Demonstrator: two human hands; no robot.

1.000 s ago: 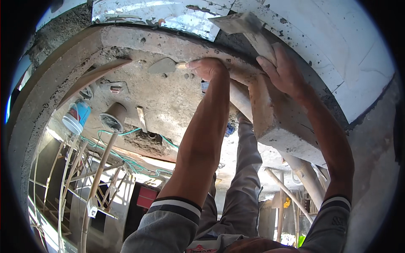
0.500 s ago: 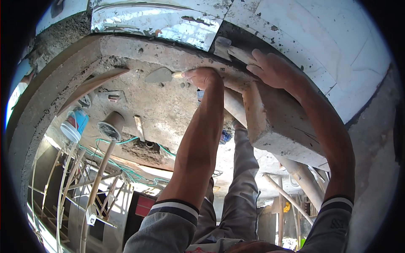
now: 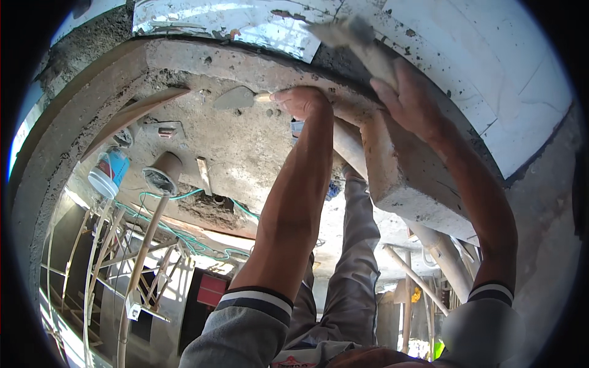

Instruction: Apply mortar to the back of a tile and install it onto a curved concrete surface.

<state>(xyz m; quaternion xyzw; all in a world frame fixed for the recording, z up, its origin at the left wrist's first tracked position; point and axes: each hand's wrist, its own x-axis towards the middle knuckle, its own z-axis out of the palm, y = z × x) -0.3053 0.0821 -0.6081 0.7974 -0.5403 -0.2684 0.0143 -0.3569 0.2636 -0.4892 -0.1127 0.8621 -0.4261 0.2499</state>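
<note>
My left hand (image 3: 305, 103) is closed on the pale handle of a grey pointed trowel (image 3: 235, 97), against the inner side of the concrete ledge (image 3: 202, 58); the blade lies left of my fingers. My right hand (image 3: 411, 107) grips the wooden handle of a motion-blurred hammer (image 3: 356, 37), whose metal head is raised above the dark gap (image 3: 329, 61) between the ledge and the white tiles (image 3: 466, 73). Below my right hand the ledge widens into a rough concrete block (image 3: 408, 184).
Below left are a blue-and-white bucket (image 3: 105, 175), a grey bucket (image 3: 162, 172), a float (image 3: 165, 132), a curved board (image 3: 132, 113), a green hose (image 3: 242, 208) and wooden scaffolding (image 3: 147, 267). A large pipe (image 3: 438, 251) runs under the block, beside my legs (image 3: 350, 270).
My right hand and the hammer came down toward the ledge half a second ago and are now raised again. My left hand keeps its hold on the trowel.
</note>
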